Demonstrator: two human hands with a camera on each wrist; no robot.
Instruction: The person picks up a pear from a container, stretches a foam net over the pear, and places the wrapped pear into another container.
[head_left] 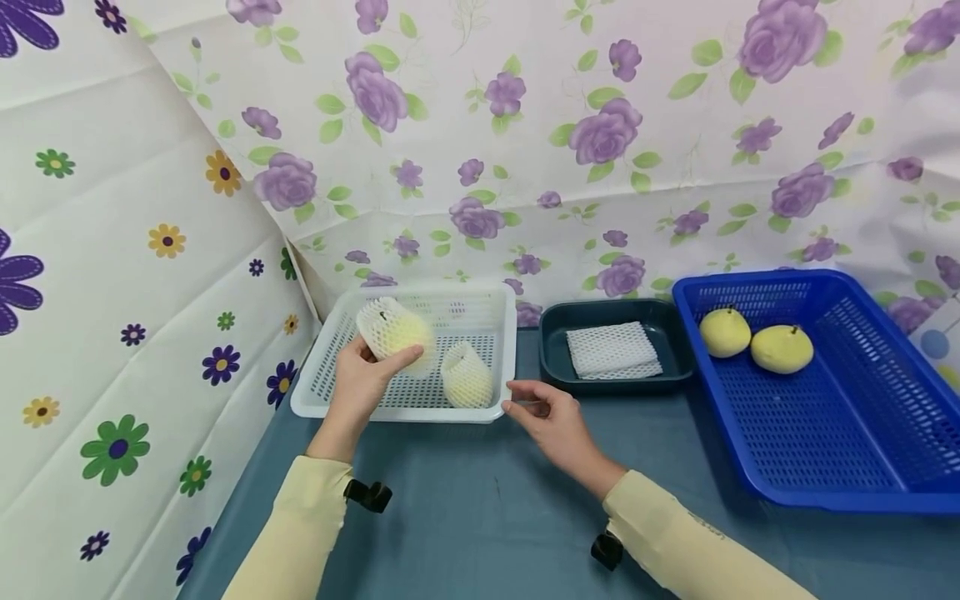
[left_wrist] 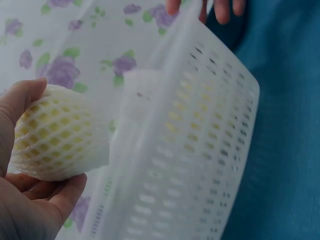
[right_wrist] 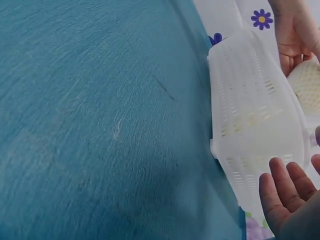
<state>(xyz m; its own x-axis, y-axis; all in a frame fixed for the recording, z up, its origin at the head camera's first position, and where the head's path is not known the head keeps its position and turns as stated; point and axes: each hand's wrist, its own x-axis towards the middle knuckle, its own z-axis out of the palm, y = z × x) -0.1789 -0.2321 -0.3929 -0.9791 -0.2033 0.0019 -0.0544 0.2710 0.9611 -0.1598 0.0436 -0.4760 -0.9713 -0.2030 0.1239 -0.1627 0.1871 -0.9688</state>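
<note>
My left hand (head_left: 362, 377) grips a yellow pear (left_wrist: 55, 132) wrapped in a white foam net, up over the left part of the white basket (head_left: 504, 333). Thumb and fingers curve round the wrapped pear in the left wrist view. A second netted pear (head_left: 468, 377) lies inside the basket at its right side. My right hand (head_left: 553, 421) is at the basket's front right corner, its fingertips right at the rim. Those fingers are loosely bent with nothing between them, as the right wrist view also shows.
A dark green tray (head_left: 551, 354) right of the basket holds folded white foam nets (head_left: 613, 350). Farther right, a large blue basket (head_left: 738, 454) contains two bare yellow pears (head_left: 782, 348). Flowered sheeting (head_left: 450, 150) rises behind and at the left of the blue-green table (head_left: 465, 517).
</note>
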